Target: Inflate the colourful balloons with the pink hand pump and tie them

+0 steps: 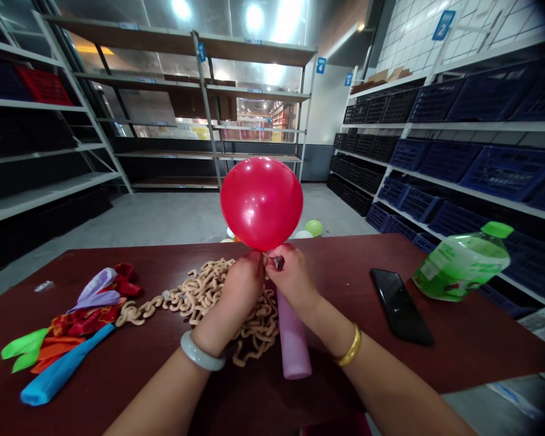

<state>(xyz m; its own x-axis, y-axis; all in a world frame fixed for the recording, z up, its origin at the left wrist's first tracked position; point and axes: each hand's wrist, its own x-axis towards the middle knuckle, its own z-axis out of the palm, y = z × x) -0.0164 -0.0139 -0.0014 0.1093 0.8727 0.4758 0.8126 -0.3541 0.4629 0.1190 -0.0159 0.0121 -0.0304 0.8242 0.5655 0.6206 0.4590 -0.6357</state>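
Observation:
An inflated red balloon (261, 203) stands upright above the table, its neck at the bottom between my fingers. My left hand (244, 281) is closed around the neck from the left. My right hand (294, 275) pinches at the same spot from the right, fingertips touching those of the left. The neck's end is mostly hidden by the fingers. Under my right wrist lies a pink-purple tube (294, 345). A heap of beige curled pieces (206, 287) spreads beneath and left of my left hand.
Limp balloons (88, 315) in several colours and a blue tube-like piece (63, 366) lie left on the brown table (345, 357). A black phone (400, 306) and a green bottle (463, 263) are at right. Shelves (254, 91) with crates surround the table; a green balloon (313, 227) is behind it.

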